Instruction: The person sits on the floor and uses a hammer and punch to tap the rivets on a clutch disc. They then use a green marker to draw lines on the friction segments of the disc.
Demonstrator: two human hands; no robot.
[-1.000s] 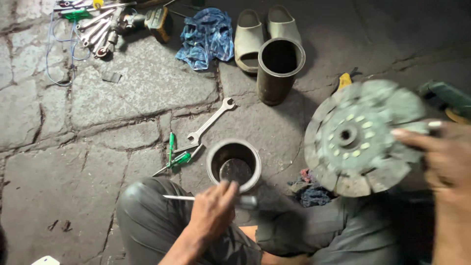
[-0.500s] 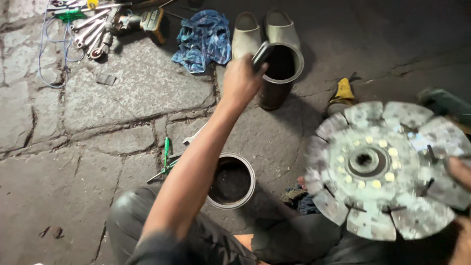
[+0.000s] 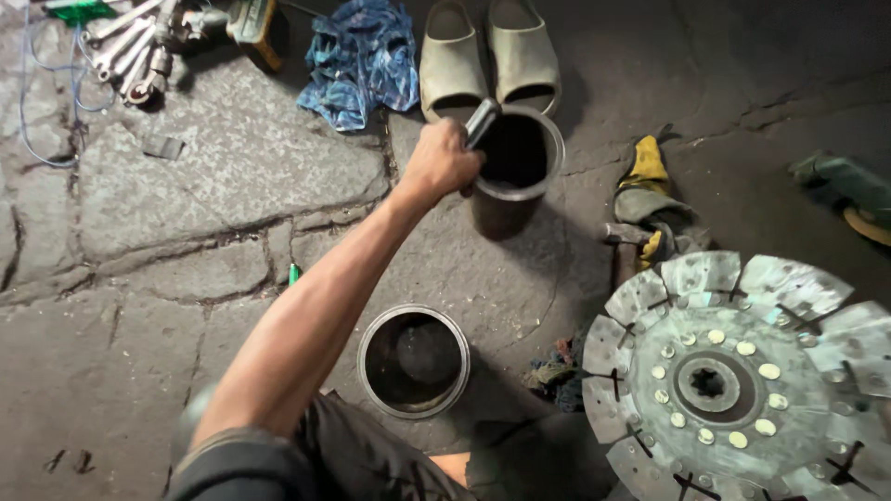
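Floor layout, as seen from above:

- Left hand [image 3: 444,160]: stretched forward, gripping a short rod [image 3: 482,122] over the near rim of the tall cylinder [image 3: 513,167].
- Pair of slippers [image 3: 489,54]: directly behind the tall cylinder, touching it.
- Cloth [image 3: 360,57]: left of the slippers.
- Wrenches [image 3: 130,46]: far left, rear.
- Low ring-shaped cylinder [image 3: 414,360]: in front of the tall cylinder, just right of the forearm.
- Clutch disc [image 3: 742,371]: front right.
- Gloves [image 3: 647,199]: behind the disc, right of the tall cylinder.
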